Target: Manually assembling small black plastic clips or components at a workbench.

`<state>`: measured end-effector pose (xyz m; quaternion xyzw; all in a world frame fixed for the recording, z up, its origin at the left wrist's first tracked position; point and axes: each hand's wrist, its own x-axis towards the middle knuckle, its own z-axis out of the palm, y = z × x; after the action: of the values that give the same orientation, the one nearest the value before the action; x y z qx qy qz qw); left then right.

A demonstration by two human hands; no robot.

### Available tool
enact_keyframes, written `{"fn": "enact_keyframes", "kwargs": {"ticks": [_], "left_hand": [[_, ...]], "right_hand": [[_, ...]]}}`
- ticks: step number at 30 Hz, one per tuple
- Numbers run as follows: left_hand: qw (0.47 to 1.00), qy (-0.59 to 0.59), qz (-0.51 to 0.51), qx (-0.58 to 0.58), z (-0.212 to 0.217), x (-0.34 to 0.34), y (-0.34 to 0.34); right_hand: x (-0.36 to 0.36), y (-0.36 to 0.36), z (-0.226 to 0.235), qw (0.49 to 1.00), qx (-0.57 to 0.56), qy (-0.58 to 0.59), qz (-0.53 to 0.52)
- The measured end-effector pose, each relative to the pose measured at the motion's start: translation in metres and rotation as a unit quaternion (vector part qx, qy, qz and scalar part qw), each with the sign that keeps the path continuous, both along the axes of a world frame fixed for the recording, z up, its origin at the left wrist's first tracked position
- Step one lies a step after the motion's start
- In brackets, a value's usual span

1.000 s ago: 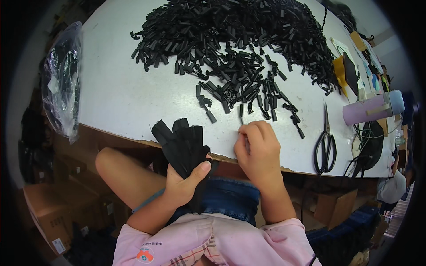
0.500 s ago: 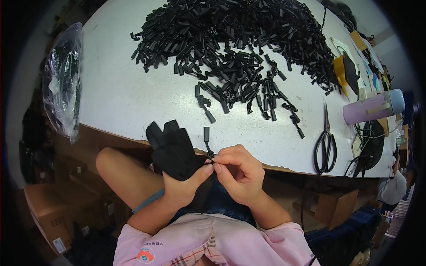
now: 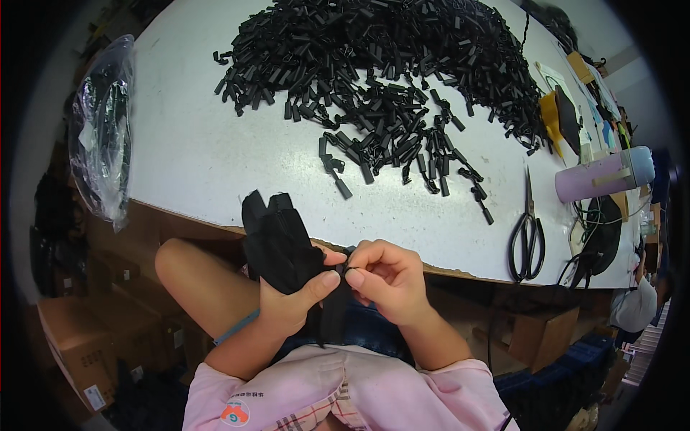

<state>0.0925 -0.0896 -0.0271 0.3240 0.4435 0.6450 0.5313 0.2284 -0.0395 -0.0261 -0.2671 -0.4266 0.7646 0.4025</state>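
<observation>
Left hand (image 3: 291,305) grips a bundle of black straps (image 3: 277,241) upright at the white table's (image 3: 194,151) near edge, thumb clamping it steady. Right hand (image 3: 388,276) pinches a small black clip (image 3: 343,267) against the bundle. Loose black clips (image 3: 388,79) lie heaped beyond; scissors (image 3: 527,241) rest right.

The left hand (image 3: 291,305) grips a bundle of black straps (image 3: 277,241), thumb pressed on its front. The right hand (image 3: 384,280), touching the left thumb, pinches a small black piece (image 3: 343,267) against the bundle. Beyond both hands, the white counter (image 3: 201,158) carries a heap of black clips (image 3: 388,79); black scissors (image 3: 527,241) lie right of the right hand.
</observation>
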Motion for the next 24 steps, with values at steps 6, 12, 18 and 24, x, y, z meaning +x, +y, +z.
{"fn": "enact_keyframes", "kwargs": {"ticks": [6, 12, 18, 24], "left_hand": [[0.996, -0.021, -0.057, -0.064, 0.007, -0.001, 0.001], [0.996, -0.033, -0.05, -0.065, 0.008, 0.0, 0.003], [0.999, -0.004, -0.029, -0.039, 0.004, 0.0, 0.002], [0.996, 0.081, -0.022, -0.014, 0.008, 0.005, 0.002]], "right_hand": [[0.007, 0.006, 0.001, 0.988, -0.104, 0.018, 0.109], [0.003, 0.005, 0.005, 0.985, -0.145, 0.009, 0.091], [-0.009, -0.009, -0.004, 0.989, 0.101, -0.069, -0.078], [-0.004, -0.008, -0.01, 0.959, 0.236, -0.153, -0.034]]}}
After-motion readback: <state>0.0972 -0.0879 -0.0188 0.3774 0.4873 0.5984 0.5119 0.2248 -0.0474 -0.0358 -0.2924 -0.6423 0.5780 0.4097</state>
